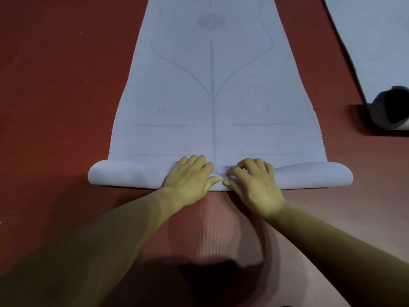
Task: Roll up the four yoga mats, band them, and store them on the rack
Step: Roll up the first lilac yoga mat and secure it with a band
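A pale lavender yoga mat with faint alignment lines lies flat on the red floor, stretching away from me. Its near end is curled into a low roll that spans the full width. My left hand presses palm-down on the roll just left of centre. My right hand presses on it just right of centre, fingers bent over the fold. The two thumbs almost touch at the middle.
A second pale mat lies at the upper right, its near end curled into a roll showing a dark inside. Red floor surrounds both mats. My knees and shadow fill the bottom of the view.
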Available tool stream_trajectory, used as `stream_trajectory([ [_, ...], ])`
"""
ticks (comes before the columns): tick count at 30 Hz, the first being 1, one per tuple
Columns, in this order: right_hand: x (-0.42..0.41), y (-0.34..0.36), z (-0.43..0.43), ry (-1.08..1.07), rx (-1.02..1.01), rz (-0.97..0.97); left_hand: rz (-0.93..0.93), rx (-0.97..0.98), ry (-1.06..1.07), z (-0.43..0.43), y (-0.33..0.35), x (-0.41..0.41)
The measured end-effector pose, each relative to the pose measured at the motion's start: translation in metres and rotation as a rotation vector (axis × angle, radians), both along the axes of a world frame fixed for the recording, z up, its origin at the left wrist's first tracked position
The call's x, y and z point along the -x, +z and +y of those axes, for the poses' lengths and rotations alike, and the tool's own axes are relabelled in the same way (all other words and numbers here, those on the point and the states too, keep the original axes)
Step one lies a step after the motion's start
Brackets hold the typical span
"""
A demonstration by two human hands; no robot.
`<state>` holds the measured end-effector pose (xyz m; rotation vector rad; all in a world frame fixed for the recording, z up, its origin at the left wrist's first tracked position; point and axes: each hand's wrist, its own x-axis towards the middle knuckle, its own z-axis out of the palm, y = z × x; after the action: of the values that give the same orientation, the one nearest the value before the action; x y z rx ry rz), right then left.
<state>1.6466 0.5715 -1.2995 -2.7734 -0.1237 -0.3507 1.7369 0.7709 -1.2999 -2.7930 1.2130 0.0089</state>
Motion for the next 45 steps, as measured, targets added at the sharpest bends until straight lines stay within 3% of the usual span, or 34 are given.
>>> stream_trajectory([
  [3,0.005,-0.005,0.003,0.096,0.075,-0.111,0.045,-0.015,0.048,-0.002,-0.001,-0.005],
  [6,0.011,-0.009,0.005,0.080,0.065,-0.068,0.087,-0.029,0.074,-0.005,0.001,-0.010],
  [12,-0.005,-0.005,-0.002,0.051,-0.068,0.090,-0.249,0.200,-0.125,0.006,-0.006,0.007],
  [17,-0.017,-0.001,-0.006,0.064,-0.066,0.171,-0.284,0.219,-0.125,0.010,-0.014,0.010],
  [20,-0.008,-0.004,-0.002,0.045,0.011,0.049,-0.316,0.207,-0.155,0.011,-0.014,0.004],
  [23,0.003,-0.010,0.001,0.035,0.049,-0.054,-0.309,0.230,-0.166,0.012,-0.014,-0.003],
  [27,-0.005,-0.011,-0.003,0.012,0.028,-0.029,-0.286,0.252,-0.178,0.009,-0.011,-0.009],
  [33,-0.024,-0.004,-0.008,-0.004,-0.017,0.041,-0.296,0.262,0.015,-0.002,-0.012,0.006],
  [45,-0.030,0.001,-0.021,0.061,0.174,0.004,-0.230,0.320,-0.121,-0.008,-0.007,-0.028],
])
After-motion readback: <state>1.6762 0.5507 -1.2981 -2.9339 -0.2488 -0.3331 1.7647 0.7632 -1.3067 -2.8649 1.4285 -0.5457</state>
